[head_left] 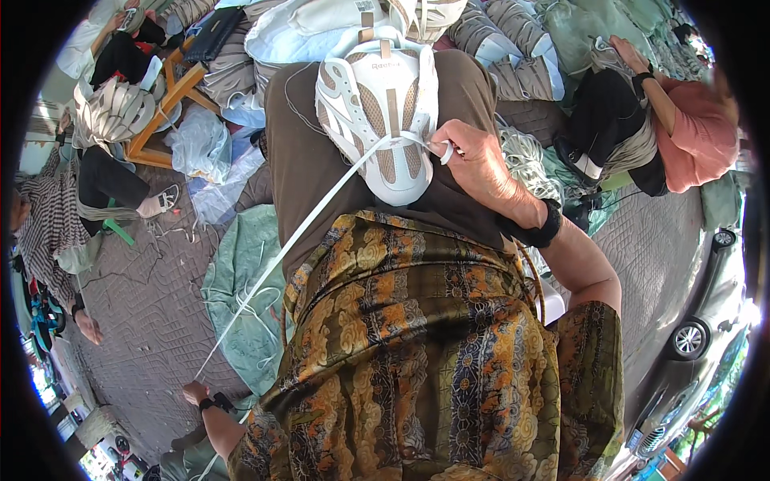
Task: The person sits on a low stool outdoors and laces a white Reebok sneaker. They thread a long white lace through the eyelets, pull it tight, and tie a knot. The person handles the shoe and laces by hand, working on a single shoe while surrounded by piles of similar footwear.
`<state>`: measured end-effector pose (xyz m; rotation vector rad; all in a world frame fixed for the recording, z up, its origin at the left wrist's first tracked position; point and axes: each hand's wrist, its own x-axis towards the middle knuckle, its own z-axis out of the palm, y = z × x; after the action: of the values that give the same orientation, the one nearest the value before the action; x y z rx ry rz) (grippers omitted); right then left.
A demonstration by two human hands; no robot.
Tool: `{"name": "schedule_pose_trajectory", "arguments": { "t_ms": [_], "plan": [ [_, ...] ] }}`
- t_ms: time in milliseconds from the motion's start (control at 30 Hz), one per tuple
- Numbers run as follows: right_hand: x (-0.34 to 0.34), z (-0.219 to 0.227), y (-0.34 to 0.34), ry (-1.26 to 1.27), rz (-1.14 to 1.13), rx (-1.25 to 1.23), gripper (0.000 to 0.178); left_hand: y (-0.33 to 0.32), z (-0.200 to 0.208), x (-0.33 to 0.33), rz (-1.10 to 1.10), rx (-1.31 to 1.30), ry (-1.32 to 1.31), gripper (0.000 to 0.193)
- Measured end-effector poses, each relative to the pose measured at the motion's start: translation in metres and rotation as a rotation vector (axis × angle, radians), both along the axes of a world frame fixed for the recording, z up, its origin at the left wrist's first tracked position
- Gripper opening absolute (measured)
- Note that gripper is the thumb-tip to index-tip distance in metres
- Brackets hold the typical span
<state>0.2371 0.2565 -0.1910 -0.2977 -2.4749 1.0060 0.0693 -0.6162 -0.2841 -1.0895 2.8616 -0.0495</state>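
A white and tan sneaker upper (385, 112) rests across my lap on brown trousers, toe toward me. One white shoelace (281, 252) runs taut from the eyelets near its toe, down and left to my left hand (195, 391). That hand is stretched far out at the lower left, closed on the lace. My right hand (473, 158) is beside the toe on the right, its fingers pinching the short other end of the lace. The lace crosses the shoe just above the toe cap.
Bundled shoe uppers (513, 48) lie beyond my knees. A wooden stool (164, 112) and a clear plastic bag (200, 144) are at the left. Green sacking (245, 297) lies on the paving. Co-workers sit on both sides, one in a pink shirt (702, 132). A car (690, 341) stands at right.
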Motion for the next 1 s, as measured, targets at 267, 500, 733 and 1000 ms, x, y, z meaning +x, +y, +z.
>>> {"name": "schedule_pose_trajectory", "arguments": {
  "t_ms": [267, 500, 733, 1000],
  "plan": [
    [-0.008, 0.016, -0.012, 0.137, -0.059, 0.107, 0.016, 0.021, 0.001, -0.017, 0.247, 0.285, 0.422, 0.027],
    [-0.012, 0.008, -0.007, 0.155, -0.023, 0.233, 0.021, 0.078, 0.013, -0.099, -0.173, 0.630, 0.811, 0.028],
    [-0.014, 0.009, -0.010, 0.174, -0.035, 0.453, 0.022, 0.294, 0.058, -0.118, -0.684, 1.112, 0.697, 0.022],
    [-0.023, 0.022, -0.018, 0.132, 0.067, 0.695, 0.019, 0.514, 0.106, -0.059, -1.087, 1.670, 0.291, 0.005]
  ]
}}
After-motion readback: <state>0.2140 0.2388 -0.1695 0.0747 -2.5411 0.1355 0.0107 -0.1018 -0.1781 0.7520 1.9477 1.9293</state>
